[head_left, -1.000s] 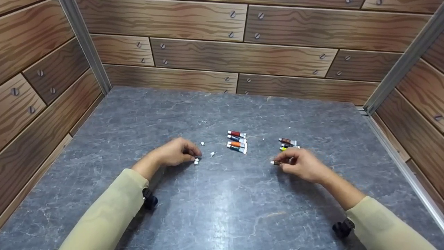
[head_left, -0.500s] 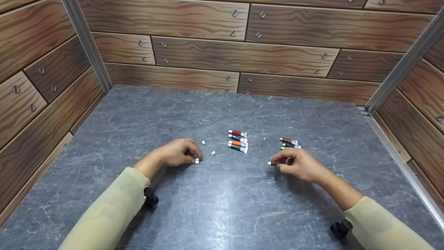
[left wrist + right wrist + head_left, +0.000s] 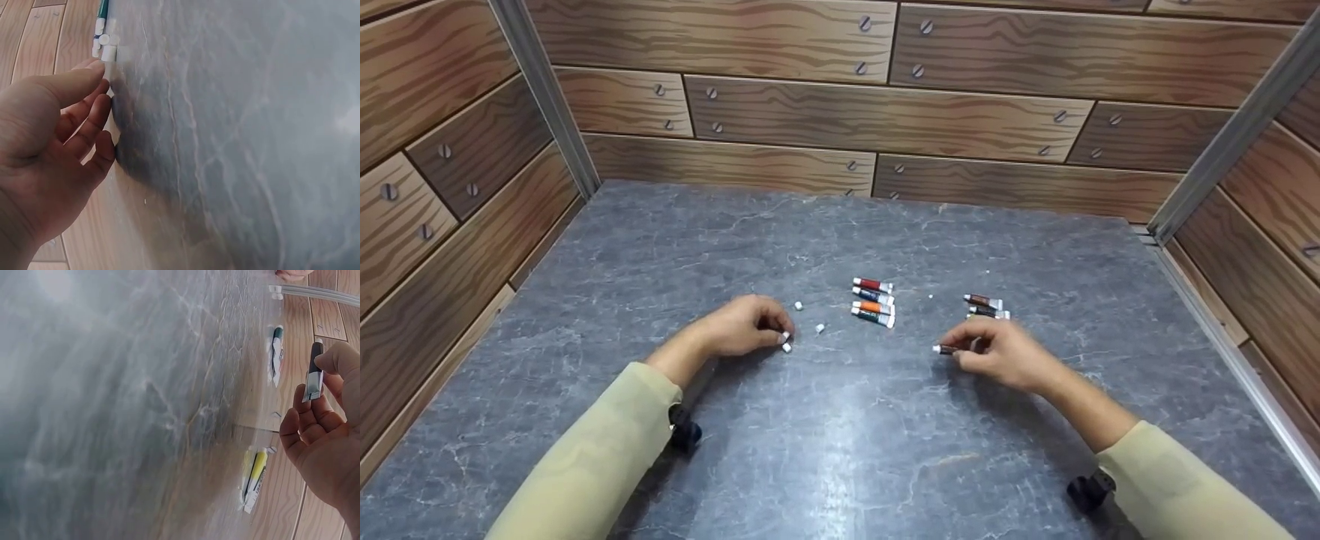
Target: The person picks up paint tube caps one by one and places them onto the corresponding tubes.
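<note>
My left hand (image 3: pixel 746 326) is low over the table at centre left, thumb and fingertips pinching a small white cap (image 3: pixel 785 337). A second white cap (image 3: pixel 787 348) lies just below those fingertips; two more, a farther cap (image 3: pixel 799 306) and a nearer cap (image 3: pixel 820 328), lie to the right. My right hand (image 3: pixel 1005 356) grips a small dark brown paint tube (image 3: pixel 316 363) between thumb and fingers, its white-capped end pointing left in the head view. The other fingers of this hand are loosely bent. Its crimped silver end shows in the right wrist view.
Red (image 3: pixel 873 285), blue (image 3: pixel 873 295), orange (image 3: pixel 873 307) and green (image 3: pixel 873 319) paint tubes lie in a row at the centre. Beyond my right hand are a brown tube (image 3: pixel 983 301), a black tube (image 3: pixel 988 312) and a yellow tube (image 3: pixel 259 464). Wood-patterned walls (image 3: pixel 780 112) enclose the table.
My right hand has moved slightly left with the brown paint tube. My left fingers have picked one white cap away from the cap beside it.
</note>
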The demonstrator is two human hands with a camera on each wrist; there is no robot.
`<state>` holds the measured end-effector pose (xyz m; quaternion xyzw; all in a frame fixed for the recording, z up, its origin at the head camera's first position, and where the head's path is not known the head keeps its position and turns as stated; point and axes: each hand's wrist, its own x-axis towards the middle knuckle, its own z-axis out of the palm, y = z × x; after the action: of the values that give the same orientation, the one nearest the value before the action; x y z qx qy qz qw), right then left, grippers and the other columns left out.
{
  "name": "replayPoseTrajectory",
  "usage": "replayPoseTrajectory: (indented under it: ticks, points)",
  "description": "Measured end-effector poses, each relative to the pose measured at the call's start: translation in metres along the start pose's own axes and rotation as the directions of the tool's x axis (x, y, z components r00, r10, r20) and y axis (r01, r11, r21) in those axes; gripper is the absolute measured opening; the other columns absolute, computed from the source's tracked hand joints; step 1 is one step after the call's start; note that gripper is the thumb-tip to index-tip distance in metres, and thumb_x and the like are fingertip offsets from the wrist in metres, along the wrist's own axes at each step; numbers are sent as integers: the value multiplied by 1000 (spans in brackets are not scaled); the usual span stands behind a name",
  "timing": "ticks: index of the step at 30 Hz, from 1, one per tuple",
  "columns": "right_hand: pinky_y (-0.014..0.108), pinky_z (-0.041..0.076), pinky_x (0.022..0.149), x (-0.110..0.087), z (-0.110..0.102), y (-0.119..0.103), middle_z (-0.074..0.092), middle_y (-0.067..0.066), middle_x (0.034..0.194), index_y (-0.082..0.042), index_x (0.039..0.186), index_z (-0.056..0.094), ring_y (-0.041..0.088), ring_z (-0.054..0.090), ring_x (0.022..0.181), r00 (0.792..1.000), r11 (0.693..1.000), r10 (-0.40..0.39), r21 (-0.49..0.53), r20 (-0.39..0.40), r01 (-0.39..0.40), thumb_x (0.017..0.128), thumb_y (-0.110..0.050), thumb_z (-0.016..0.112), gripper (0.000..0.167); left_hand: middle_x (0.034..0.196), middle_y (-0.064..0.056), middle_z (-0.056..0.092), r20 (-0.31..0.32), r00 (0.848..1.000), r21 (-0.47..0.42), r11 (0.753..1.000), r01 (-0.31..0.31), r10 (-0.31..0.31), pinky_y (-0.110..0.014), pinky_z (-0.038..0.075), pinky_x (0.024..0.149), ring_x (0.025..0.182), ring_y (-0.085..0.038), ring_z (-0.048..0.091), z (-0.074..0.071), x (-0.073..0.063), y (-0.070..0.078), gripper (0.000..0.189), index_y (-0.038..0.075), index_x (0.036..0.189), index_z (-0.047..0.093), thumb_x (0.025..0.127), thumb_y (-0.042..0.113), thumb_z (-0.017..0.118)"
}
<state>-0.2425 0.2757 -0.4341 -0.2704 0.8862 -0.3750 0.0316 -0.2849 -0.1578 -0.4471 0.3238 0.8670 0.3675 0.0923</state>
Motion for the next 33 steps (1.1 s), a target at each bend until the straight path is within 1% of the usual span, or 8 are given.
replayPoseTrajectory:
  ticks: [3, 7, 13, 18, 22, 26, 29, 33]
  points:
    - [26, 54, 81, 0, 1, -2, 75, 0, 101, -11, 110, 81, 15, 66, 91, 1000, 1000, -21, 23, -13, 21, 88, 2, 74, 26, 96, -5, 74, -51, 998, -50, 998, 40, -42, -33, 52, 82, 87, -12, 62, 0, -1, 3, 10, -1, 105, 75, 97, 0, 70]
    - [25, 54, 78, 1, 3, -4, 75, 5, 101, -8, 108, 80, 16, 66, 88, 999, 997, -31, 73, -21, 32, 88, 5, 73, 25, 98, -9, 76, -142, 989, -92, 995, 27, -40, -35, 54, 85, 90, -14, 65, 0, -1, 10, 11, -5, 106, 74, 98, 2, 70]
    - [22, 53, 73, 3, 10, -7, 75, 12, 100, -4, 109, 78, 12, 65, 84, 1000, 993, -11, 121, -29, 14, 91, 3, 74, 19, 96, -8, 76, -229, 973, -134, 991, 8, -39, -30, 53, 78, 84, -13, 64, 7, 1, 29, 16, -5, 109, 74, 99, 7, 71]
    - [19, 52, 71, 6, 16, -10, 75, 10, 97, -1, 110, 78, 8, 63, 82, 998, 986, -34, 160, -47, 41, 92, 3, 72, 20, 101, -8, 78, -231, 973, -165, 986, -20, -18, -27, 53, 75, 85, -15, 66, 17, 1, 45, 21, -3, 116, 76, 99, 7, 70]
    - [19, 51, 69, 10, 23, -13, 74, 9, 96, 1, 111, 77, 7, 62, 79, 997, 979, -55, 193, -58, 66, 92, 4, 70, 20, 104, -15, 78, -219, 976, -228, 973, -42, -10, -26, 56, 75, 86, -16, 70, 29, 3, 54, 21, -2, 118, 77, 101, 7, 68]
    - [19, 52, 69, 13, 30, -17, 76, 11, 97, 2, 111, 77, 7, 63, 80, 996, 973, -61, 218, -66, 74, 93, 4, 69, 20, 103, -23, 76, -218, 976, -326, 943, -65, -9, -40, 62, 83, 88, -19, 74, 43, 6, 62, 19, -7, 116, 74, 102, 5, 68]
    - [19, 53, 70, 15, 34, -21, 76, 13, 100, 4, 112, 76, 6, 64, 81, 997, 966, -51, 250, -62, 65, 93, 5, 68, 20, 101, -20, 77, -222, 975, -395, 916, -70, -21, -51, 60, 89, 90, -22, 75, 53, 9, 67, 18, -9, 114, 71, 104, 5, 67]
    - [19, 53, 70, 16, 38, -25, 76, 15, 103, 5, 114, 76, 7, 64, 81, 998, 959, -34, 279, -57, 49, 95, 4, 67, 20, 97, -15, 78, -239, 969, -464, 884, -61, -58, -54, 60, 87, 90, -25, 77, 65, 13, 72, 15, -6, 110, 68, 106, 7, 65]
